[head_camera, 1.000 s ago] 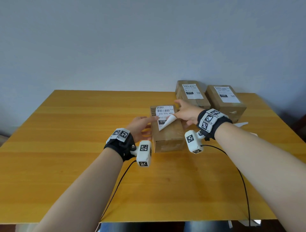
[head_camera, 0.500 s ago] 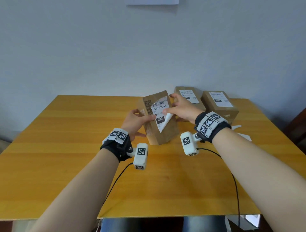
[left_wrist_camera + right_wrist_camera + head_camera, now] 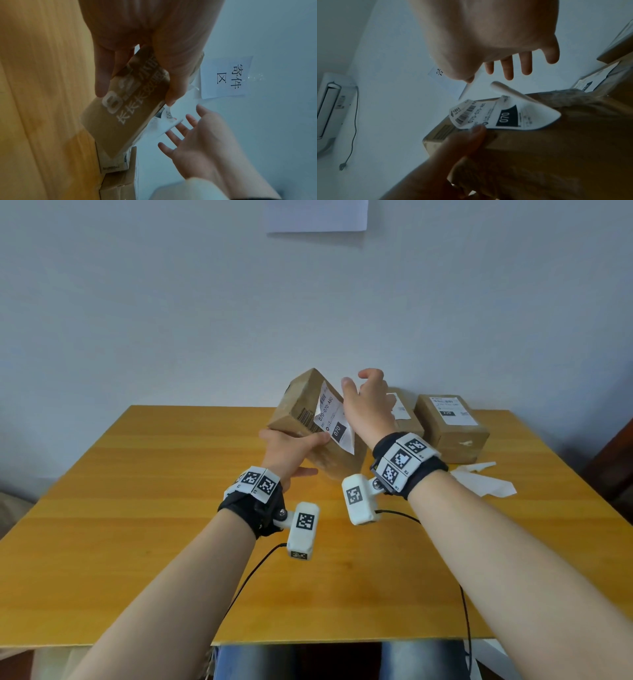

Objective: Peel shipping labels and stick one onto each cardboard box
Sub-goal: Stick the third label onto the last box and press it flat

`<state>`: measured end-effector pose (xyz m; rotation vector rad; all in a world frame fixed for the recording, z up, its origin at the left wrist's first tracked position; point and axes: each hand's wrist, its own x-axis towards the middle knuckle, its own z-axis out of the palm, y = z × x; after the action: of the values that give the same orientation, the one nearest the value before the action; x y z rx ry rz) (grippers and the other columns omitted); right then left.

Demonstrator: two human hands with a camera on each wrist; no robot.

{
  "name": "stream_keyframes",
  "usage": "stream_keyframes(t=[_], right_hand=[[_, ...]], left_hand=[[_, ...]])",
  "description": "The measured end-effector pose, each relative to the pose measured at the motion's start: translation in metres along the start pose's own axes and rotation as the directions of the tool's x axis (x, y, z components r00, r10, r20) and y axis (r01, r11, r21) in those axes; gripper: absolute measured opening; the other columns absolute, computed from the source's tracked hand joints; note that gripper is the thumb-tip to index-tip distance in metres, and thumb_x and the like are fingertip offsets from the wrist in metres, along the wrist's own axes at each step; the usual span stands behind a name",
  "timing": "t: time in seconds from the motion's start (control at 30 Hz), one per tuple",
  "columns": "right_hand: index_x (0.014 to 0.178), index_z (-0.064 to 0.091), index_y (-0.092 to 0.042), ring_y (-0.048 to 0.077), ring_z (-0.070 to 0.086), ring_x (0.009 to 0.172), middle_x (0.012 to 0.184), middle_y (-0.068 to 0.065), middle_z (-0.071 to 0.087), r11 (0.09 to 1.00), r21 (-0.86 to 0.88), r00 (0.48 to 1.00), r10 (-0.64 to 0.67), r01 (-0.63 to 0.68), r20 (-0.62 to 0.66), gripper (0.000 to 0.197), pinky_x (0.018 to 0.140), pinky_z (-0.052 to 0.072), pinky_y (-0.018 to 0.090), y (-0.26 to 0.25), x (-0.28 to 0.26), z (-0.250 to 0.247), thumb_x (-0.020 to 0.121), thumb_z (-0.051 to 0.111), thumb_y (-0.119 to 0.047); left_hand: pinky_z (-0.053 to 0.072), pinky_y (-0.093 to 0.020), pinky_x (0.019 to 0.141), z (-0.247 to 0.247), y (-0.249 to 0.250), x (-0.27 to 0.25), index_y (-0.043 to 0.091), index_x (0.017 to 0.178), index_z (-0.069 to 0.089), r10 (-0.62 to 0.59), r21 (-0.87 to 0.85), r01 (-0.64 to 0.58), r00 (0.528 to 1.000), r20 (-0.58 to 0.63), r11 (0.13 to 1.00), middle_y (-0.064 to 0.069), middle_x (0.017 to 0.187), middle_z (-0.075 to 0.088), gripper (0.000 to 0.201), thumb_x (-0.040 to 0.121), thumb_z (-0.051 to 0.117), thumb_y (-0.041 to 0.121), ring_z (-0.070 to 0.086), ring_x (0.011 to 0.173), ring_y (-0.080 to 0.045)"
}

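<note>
My left hand (image 3: 294, 453) grips a brown cardboard box (image 3: 301, 405) from below and holds it tilted up above the wooden table (image 3: 154, 508). In the left wrist view the thumb and fingers (image 3: 102, 75) wrap the box (image 3: 123, 121). A white shipping label (image 3: 330, 419) marked 070 lies on its face, with its lower right part loose. The right wrist view shows the label (image 3: 488, 116) with one curled corner and my left thumb at its edge. My right hand (image 3: 359, 381) hovers open beside the box top, fingers (image 3: 508, 65) spread, holding nothing.
Two labelled boxes stand at the table's back right, one (image 3: 406, 419) partly behind my right wrist, the other (image 3: 448, 429) beside it. Peeled backing paper (image 3: 479, 484) lies near the right edge. A paper sign (image 3: 317, 215) hangs on the wall.
The box has gone from lying on the table to being lifted and tilted up in my left hand. My right hand has let go of the label and opened above it.
</note>
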<state>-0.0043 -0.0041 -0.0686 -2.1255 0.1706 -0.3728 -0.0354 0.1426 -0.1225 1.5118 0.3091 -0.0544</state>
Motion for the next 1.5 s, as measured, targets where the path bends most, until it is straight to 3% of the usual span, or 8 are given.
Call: stream_keyframes(t=[0.13, 0.43, 0.67, 0.87, 1.0, 1.13, 1.27, 1.5], right_hand=[[0.139, 0.039, -0.024, 0.030, 0.038, 0.140, 0.148, 0.002, 0.045, 0.993, -0.117, 0.999, -0.024, 0.018, -0.048, 0.043, 0.112, 0.027, 0.059, -0.003, -0.003, 0.002, 0.106, 0.038, -0.051], [0.140, 0.040, -0.021, 0.035, 0.046, 0.135, 0.146, 0.005, 0.048, 0.941, -0.327, 0.983, -0.134, 0.086, -0.128, 0.044, 0.106, 0.035, 0.062, 0.006, -0.006, 0.002, 0.109, 0.036, -0.052], [0.142, 0.039, -0.019, 0.040, 0.051, 0.130, 0.141, 0.009, 0.052, 0.884, -0.444, 0.954, -0.245, 0.147, -0.171, 0.035, 0.106, 0.033, 0.064, 0.012, -0.007, 0.002, 0.110, 0.039, -0.034], [0.145, 0.036, -0.019, 0.040, 0.054, 0.125, 0.138, 0.012, 0.051, 0.817, -0.552, 0.945, -0.292, 0.167, -0.147, 0.047, 0.103, 0.035, 0.066, 0.016, -0.004, 0.000, 0.101, 0.053, -0.017], [0.145, 0.034, -0.019, 0.040, 0.057, 0.121, 0.137, 0.013, 0.051, 0.790, -0.587, 0.934, -0.323, 0.177, -0.153, 0.051, 0.102, 0.038, 0.067, 0.021, -0.001, -0.002, 0.100, 0.057, -0.018], [0.145, 0.033, -0.019, 0.040, 0.058, 0.120, 0.136, 0.013, 0.051, 0.788, -0.593, 0.930, -0.326, 0.167, -0.170, 0.050, 0.102, 0.037, 0.068, 0.027, 0.002, -0.003, 0.099, 0.054, -0.015], [0.142, 0.034, -0.020, 0.039, 0.060, 0.116, 0.131, 0.011, 0.054, 0.795, -0.587, 0.918, -0.333, 0.151, -0.215, 0.049, 0.104, 0.036, 0.072, 0.033, 0.004, -0.005, 0.098, 0.053, -0.011], [0.142, 0.034, -0.019, 0.039, 0.057, 0.119, 0.133, 0.012, 0.052, 0.801, -0.584, 0.935, -0.296, 0.132, -0.195, 0.046, 0.102, 0.039, 0.072, 0.045, 0.003, -0.009, 0.100, 0.050, -0.011]], left_hand=[[0.067, -0.048, 0.082, 0.002, 0.002, -0.006, 0.017, 0.129, 0.026, 0.033, 0.013, -0.034, 0.999, 0.016, 0.999, -0.008, 0.128, 0.057, 0.090, 0.075, 0.097, 0.023, 0.068, 0.115, -0.026], [0.064, -0.050, 0.091, 0.009, 0.013, -0.023, 0.014, 0.128, 0.025, 0.082, 0.114, -0.086, 0.996, 0.036, 0.990, 0.002, 0.117, 0.055, 0.087, 0.077, 0.095, 0.027, 0.064, 0.105, -0.014], [0.062, -0.050, 0.094, 0.013, 0.018, -0.031, 0.013, 0.128, 0.026, 0.062, 0.146, -0.068, 0.997, 0.046, 0.987, -0.003, 0.121, 0.058, 0.086, 0.078, 0.094, 0.032, 0.067, 0.113, -0.024], [0.057, -0.030, 0.072, 0.014, 0.019, -0.034, 0.010, 0.126, 0.028, 0.111, 0.136, -0.115, 0.993, 0.034, 0.984, 0.000, 0.113, 0.056, 0.084, 0.077, 0.095, 0.027, 0.064, 0.103, -0.015], [0.064, -0.040, 0.081, 0.013, 0.019, -0.034, 0.011, 0.126, 0.029, 0.125, 0.108, -0.128, 0.992, 0.037, 0.986, -0.002, 0.117, 0.057, 0.082, 0.077, 0.095, 0.020, 0.065, 0.101, -0.015], [0.067, -0.043, 0.072, 0.009, 0.020, -0.037, 0.013, 0.125, 0.030, 0.135, 0.114, -0.141, 0.989, 0.059, 0.984, 0.002, 0.116, 0.055, 0.080, 0.078, 0.094, 0.018, 0.065, 0.097, -0.011], [0.067, -0.048, 0.078, 0.006, 0.021, -0.038, 0.012, 0.126, 0.030, 0.160, 0.118, -0.167, 0.985, 0.064, 0.979, 0.002, 0.116, 0.056, 0.080, 0.078, 0.093, 0.017, 0.066, 0.095, -0.009], [0.064, -0.039, 0.074, -0.001, 0.021, -0.036, 0.011, 0.128, 0.030, 0.203, 0.098, -0.209, 0.977, 0.065, 0.973, 0.004, 0.118, 0.056, 0.079, 0.079, 0.092, 0.013, 0.063, 0.099, -0.008]])
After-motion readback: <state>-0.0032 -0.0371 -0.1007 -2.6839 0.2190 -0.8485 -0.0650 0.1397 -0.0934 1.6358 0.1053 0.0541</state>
